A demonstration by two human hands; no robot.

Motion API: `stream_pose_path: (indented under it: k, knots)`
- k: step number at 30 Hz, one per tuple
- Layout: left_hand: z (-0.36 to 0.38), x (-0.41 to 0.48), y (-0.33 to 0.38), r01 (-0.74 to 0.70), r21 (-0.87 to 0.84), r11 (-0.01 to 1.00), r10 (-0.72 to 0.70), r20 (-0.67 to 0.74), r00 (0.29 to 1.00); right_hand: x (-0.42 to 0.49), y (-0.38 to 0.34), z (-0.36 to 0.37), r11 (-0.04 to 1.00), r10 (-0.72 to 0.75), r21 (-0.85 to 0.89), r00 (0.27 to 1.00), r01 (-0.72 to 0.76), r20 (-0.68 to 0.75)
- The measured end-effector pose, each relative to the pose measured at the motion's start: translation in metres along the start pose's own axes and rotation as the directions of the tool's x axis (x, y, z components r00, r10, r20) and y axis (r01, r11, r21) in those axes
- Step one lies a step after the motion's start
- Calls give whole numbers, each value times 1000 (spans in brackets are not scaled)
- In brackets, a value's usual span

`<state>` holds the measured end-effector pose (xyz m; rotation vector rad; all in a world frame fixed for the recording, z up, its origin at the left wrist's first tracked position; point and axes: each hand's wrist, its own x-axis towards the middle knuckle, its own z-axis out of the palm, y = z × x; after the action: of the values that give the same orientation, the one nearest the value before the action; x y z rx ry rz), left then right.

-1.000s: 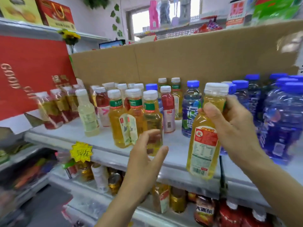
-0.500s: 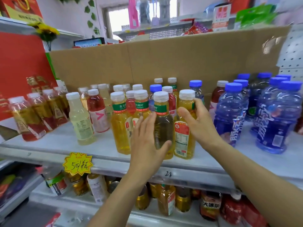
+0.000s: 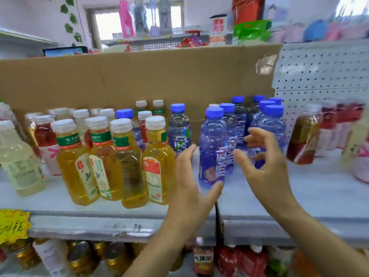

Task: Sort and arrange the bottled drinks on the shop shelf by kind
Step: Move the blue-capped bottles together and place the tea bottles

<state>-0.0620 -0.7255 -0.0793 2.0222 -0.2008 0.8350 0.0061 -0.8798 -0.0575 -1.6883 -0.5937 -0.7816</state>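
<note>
As both hands hang open and empty on either side of the front blue-capped bottle [image 3: 212,148] on the shelf [image 3: 99,216], the step in hand looks like gathering the blue drinks to the right of the amber tea bottles [image 3: 127,166]. The left hand [image 3: 189,182] has straight fingers just beside it, and the right hand [image 3: 265,168] is loosely curled near it. Next they must close round its ribbed, clear plastic body, where the glossy label may slip.

Amber tea btls [image 3: 127,168], white caps, green bands; blue btls [image 3: 212,154], blue caps.
</note>
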Motion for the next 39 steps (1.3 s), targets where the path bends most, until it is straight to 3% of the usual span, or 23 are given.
stream_pose_path:
  k: [3, 5, 8, 11, 17, 22, 25, 29, 33, 36, 39]
  knots:
    - [27, 37, -12, 314, -147, 938, -311, 46, 949, 22, 28, -41, 998, 31, -50, 995, -36, -92]
    - [40, 61, -20, 407, -251, 879, -397, 89, 913, 38, 43, -59, 990, 115, -73, 992, -119, -58]
    - [54, 87, -30, 398, -288, 871, -381, 116, 917, 55, 73, -69, 958, 281, -103, 946, -267, 164]
    - [65, 96, -35, 390, -335, 858, -364, 140, 921, 63, 104, -72, 940, 339, -79, 885, -332, 317]
    - [118, 101, -26, 359, -404, 841, -318, 167, 933, 71, 121, -85, 943, 286, 15, 830, -333, 479]
    - [151, 104, -18, 292, -464, 836, -272, 113, 956, 79, 125, -101, 960, 255, -8, 867, -279, 428]
    - [161, 105, -17, 289, -384, 877, -274, 93, 957, 81, 133, -109, 956, 284, -33, 891, -291, 356]
    - [167, 111, -18, 326, -231, 917, -295, 158, 942, 83, 137, -112, 940, 328, -32, 877, -339, 351]
    - [157, 112, -14, 336, -264, 904, -300, 170, 939, 88, 125, -118, 926, 344, 11, 853, -378, 392]
    - [142, 121, -9, 339, -289, 895, -322, 106, 941, 101, 118, -127, 957, 288, -7, 941, -292, 178]
    - [125, 149, -13, 274, -228, 934, -298, -80, 951, 127, 125, -138, 956, 221, -187, 974, -224, -38]
